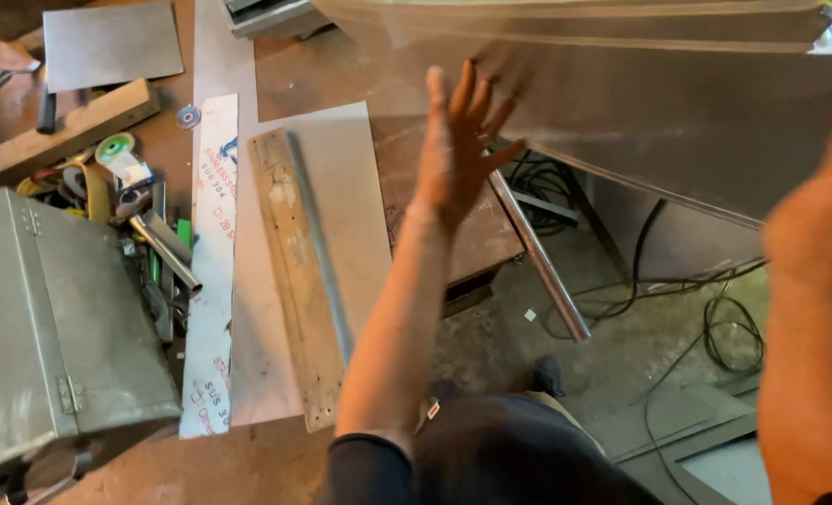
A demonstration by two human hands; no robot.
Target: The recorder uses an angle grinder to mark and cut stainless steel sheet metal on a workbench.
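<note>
The left hand is open, fingers spread, palm flat against the near edge of the big metal sheet, gripping nothing. The right hand (blurred, close to the lens) meets the sheet's lower edge; its grip cannot be told. Steadying works best with both palms level, away from sharp corners.

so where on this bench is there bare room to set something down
Bare patches: the flat metal sheet between the wooden plank and the left hand, and the brown benchtop above it. Crowded: the tool clutter between the hinged metal box and the white strip.
</note>
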